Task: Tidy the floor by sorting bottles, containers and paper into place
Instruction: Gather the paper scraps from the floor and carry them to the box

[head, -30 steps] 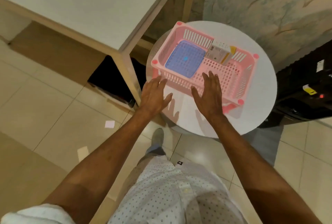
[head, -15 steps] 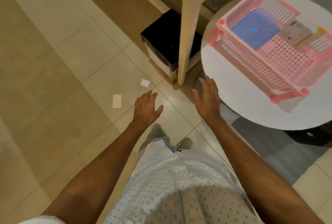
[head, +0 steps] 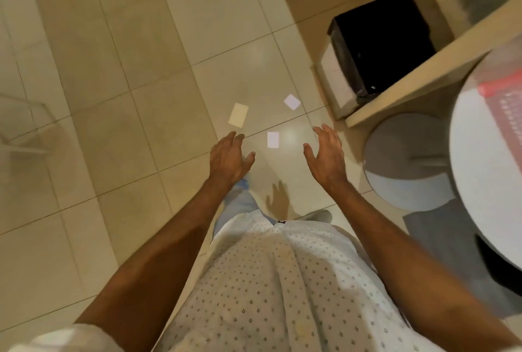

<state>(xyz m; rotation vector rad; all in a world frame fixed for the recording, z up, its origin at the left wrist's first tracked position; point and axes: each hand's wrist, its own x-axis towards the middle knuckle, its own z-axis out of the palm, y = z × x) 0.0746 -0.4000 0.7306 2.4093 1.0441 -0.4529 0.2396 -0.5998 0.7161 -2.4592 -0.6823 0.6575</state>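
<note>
Left hand [head: 230, 158] and right hand [head: 324, 156] are hovering, fingers released and empty, flanking white paper slip [head: 273, 139], apparently readying pickup.

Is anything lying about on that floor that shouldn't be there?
Yes: three small paper slips lie scattered on the tiles, a cream one and two white ones, just beyond the open left hand and right hand.

Nothing legible here — the small white mark on the black box [head: 381, 41], beyond the right hand [head: 324, 156], is too blurred.
</note>
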